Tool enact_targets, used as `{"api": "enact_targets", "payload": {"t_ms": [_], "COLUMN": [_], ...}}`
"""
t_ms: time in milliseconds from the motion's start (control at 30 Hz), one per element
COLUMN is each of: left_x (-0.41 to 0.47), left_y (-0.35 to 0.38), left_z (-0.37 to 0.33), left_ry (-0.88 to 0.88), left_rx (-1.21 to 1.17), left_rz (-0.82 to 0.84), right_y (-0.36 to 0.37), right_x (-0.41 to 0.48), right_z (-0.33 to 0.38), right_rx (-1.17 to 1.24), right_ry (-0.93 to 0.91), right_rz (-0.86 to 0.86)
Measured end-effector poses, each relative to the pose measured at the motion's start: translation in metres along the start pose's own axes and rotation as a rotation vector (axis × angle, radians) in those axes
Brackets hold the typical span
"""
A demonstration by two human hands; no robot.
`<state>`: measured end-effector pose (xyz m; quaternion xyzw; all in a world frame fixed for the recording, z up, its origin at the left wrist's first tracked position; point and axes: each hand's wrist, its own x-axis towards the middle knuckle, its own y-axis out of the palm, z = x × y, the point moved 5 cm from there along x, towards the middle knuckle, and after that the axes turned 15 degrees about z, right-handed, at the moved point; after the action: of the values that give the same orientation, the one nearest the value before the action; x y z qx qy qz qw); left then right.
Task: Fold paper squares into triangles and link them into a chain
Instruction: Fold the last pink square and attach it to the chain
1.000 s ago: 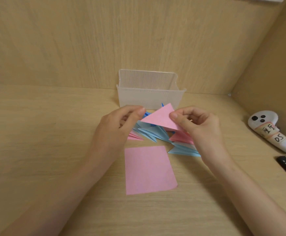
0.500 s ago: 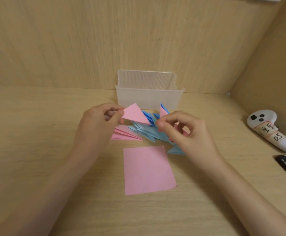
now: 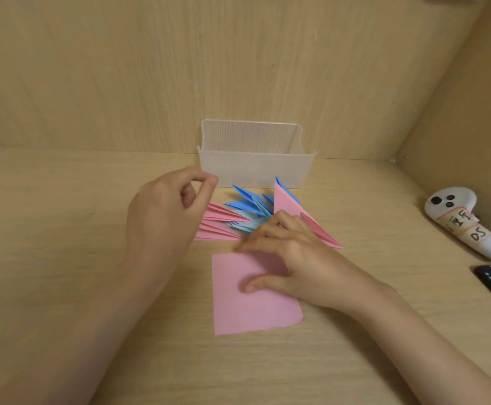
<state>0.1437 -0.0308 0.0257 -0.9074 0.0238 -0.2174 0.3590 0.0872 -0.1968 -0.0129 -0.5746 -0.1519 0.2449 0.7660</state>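
Wood-walled desk (image 3: 51, 258) cubicle, perhaps.

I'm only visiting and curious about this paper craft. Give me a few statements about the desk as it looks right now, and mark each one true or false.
1. The flat paper square is blue. False: it is pink.
2. The right hand rests on that square, with its thumb on the paper. True.
3. The left hand holds a folded triangle. False: its thumb and forefinger meet with nothing visible between them.
4. The clear plastic box stands behind the folded pink and blue triangles. True.
5. The white controller lies to the left of the papers. False: it lies to their right.
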Motion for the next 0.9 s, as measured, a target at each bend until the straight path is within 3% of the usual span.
{"api": "enact_targets", "payload": {"t_ms": [100, 300, 733, 900], "left_x": [-0.006, -0.006, -0.005, -0.007], "left_y": [0.017, 0.036, 0.041, 0.035], "left_z": [-0.009, -0.006, -0.008, -0.011], "left_ry": [0.088, 0.104, 0.127, 0.112], "left_rx": [-0.03, -0.025, 0.013, -0.128], "left_rz": [0.117, 0.291, 0.392, 0.372], "right_y": [0.002, 0.0, 0.002, -0.017], "right_x": [0.0, 0.002, 0.002, -0.005], "right_z": [-0.002, 0.0, -0.001, -0.001], "right_rx": [-0.015, -0.011, 0.057, 0.19], "right_ry": [0.03, 0.07, -0.02, -0.011], "right_rz": [0.023, 0.04, 0.023, -0.171]}}
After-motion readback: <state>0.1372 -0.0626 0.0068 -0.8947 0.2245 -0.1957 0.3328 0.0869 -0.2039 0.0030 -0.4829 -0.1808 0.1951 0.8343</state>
